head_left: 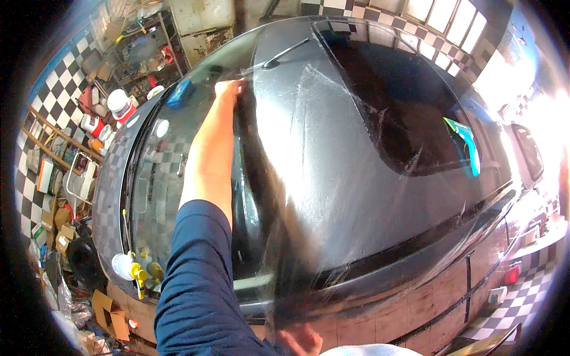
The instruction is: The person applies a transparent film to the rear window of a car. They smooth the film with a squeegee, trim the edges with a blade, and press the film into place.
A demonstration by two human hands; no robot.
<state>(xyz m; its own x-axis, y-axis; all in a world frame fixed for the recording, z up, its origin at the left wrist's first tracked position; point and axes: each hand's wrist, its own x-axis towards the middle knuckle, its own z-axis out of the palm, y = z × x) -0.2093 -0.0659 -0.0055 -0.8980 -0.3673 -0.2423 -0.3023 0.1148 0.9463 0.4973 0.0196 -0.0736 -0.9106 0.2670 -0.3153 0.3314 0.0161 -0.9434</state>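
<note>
A thin, dark see-through film (pixel 291 237) stretches over a dark grey car (pixel 350 207), along the top of its windshield (pixel 155 178). My left arm reaches across the glass, and my left hand (pixel 230 89) is closed on the film's far end, near the short roof antenna (pixel 286 53). At the near side, low in the view, my right hand (pixel 303 341) has its fingers curled at the film's near end. The film and the lower edge partly hide that hand. Toward the film's lower part, its outline blurs.
A teal squeegee (pixel 472 148) lies by the roof's dark glass panel (pixel 404 95). A white spray bottle with a yellow trigger (pixel 130 267) and a blue item (pixel 180 94) rest at the car's front. Buckets (pixel 120 104), cardboard boxes (pixel 110 314) and a ladder (pixel 59 145) stand left.
</note>
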